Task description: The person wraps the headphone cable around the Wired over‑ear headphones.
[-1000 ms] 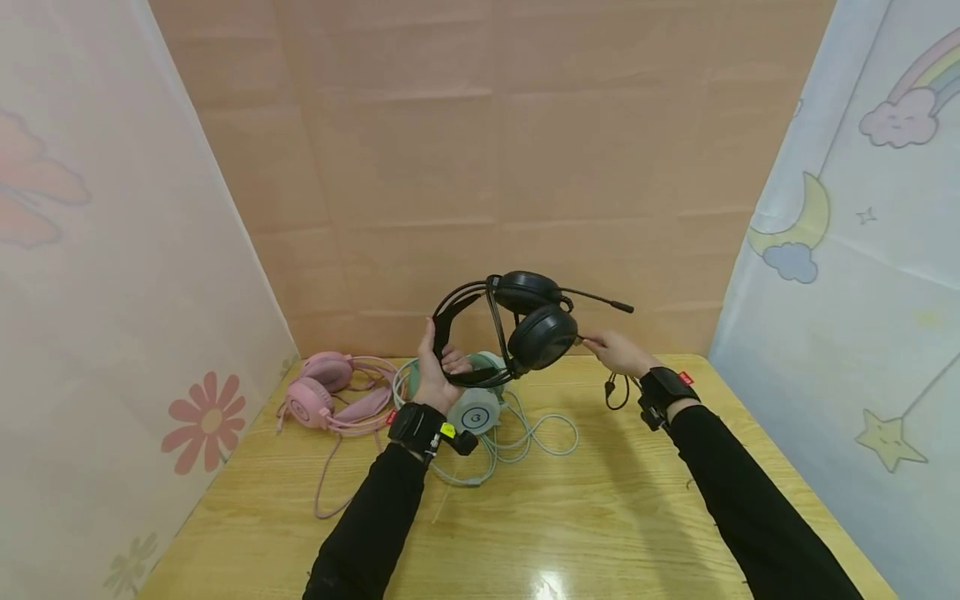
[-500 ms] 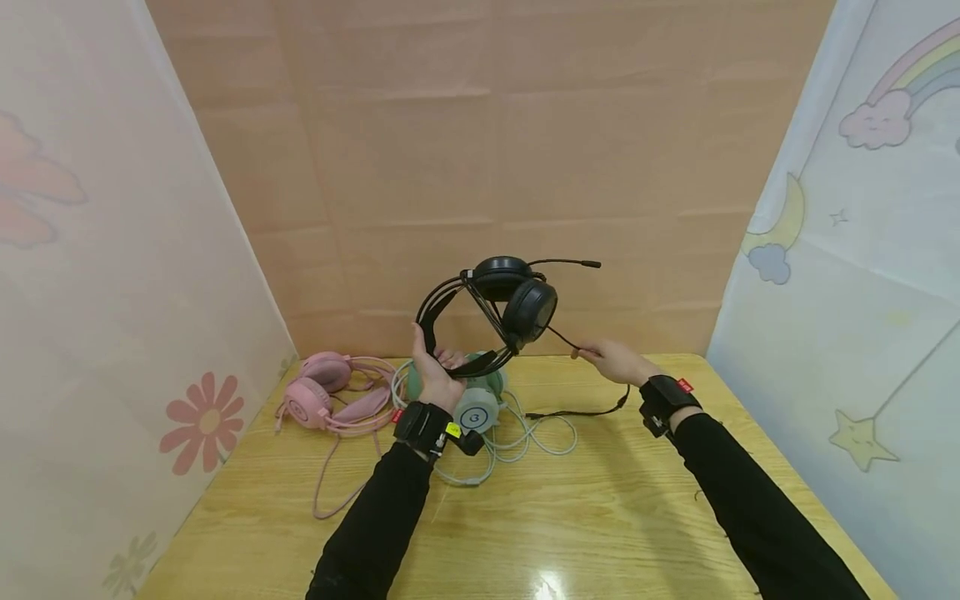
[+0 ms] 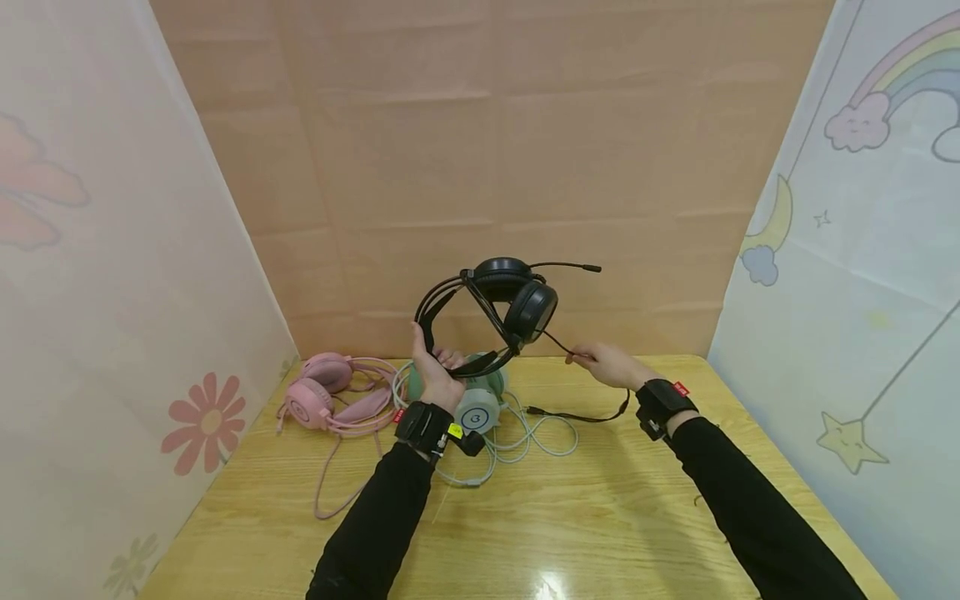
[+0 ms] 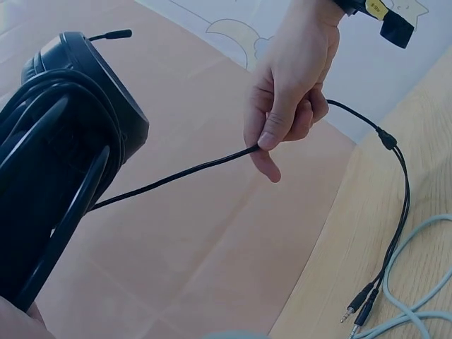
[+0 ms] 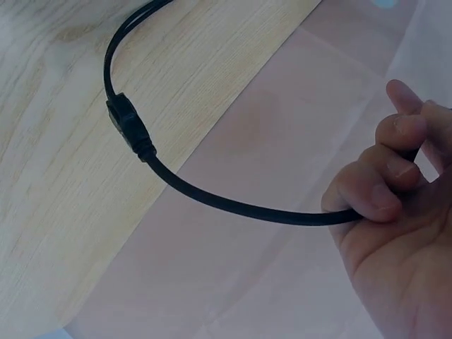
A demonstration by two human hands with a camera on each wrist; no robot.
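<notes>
A black headset (image 3: 530, 312) with a thin microphone boom is held up above the back of the table. My left hand (image 3: 441, 379) grips it by the headband. Off to the right, my right hand (image 3: 611, 364) pinches the headset's black cable (image 4: 180, 174) between thumb and finger, a short way from the ear cup. In the right wrist view, the right hand's fingers (image 5: 374, 201) curl round that cable. Past this hand the cable runs to a splitter (image 5: 128, 126) and two branches. They end in two metal-tipped plugs (image 4: 361, 306) lying at the table surface.
Behind the left hand lies a green headset (image 3: 477, 408), its pale cable (image 3: 555, 451) looped on the wooden table (image 3: 570, 533). A pink headset (image 3: 322, 400) lies at the back left with its cable trailing forward. Patterned sheets flank both sides; a tan sheet (image 3: 495, 150) stands behind.
The black headset has moved left and slightly up with my left hand. More cable now shows between ear cup and right hand, and the hanging plug end has dropped out toward the left.
</notes>
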